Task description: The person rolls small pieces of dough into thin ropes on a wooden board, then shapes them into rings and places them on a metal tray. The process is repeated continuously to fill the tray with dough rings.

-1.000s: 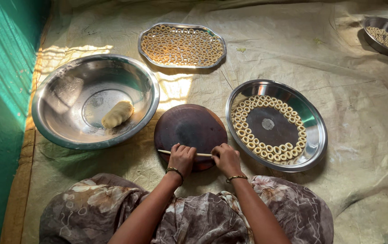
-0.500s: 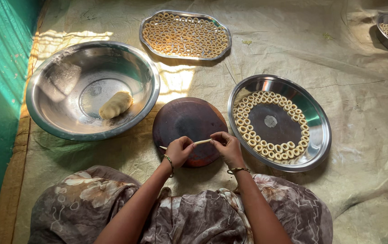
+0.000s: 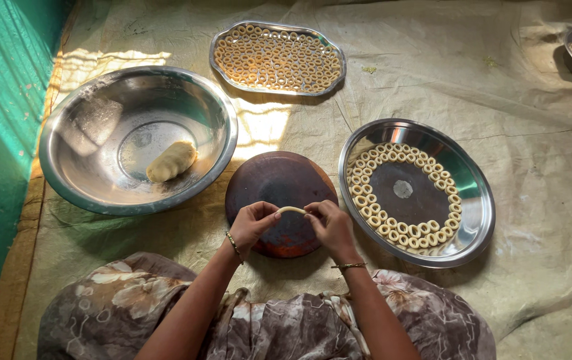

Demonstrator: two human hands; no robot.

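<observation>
Two hands, my left hand (image 3: 251, 223) and right hand (image 3: 329, 223), pinch opposite ends of one short pale dough strip (image 3: 292, 210), held above the round dark-brown wooden board (image 3: 279, 183). Risk: overbending could tear it; a loose join might reopen among the small dough rings (image 3: 366, 200) on the round steel plate (image 3: 473, 220).

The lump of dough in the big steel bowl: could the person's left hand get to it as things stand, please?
Probably yes. The lump of dough lies uncovered in the open bowl on the left hand's own side, nothing between them. That hand would first have to release the dough strip it shares with the right hand.
</observation>
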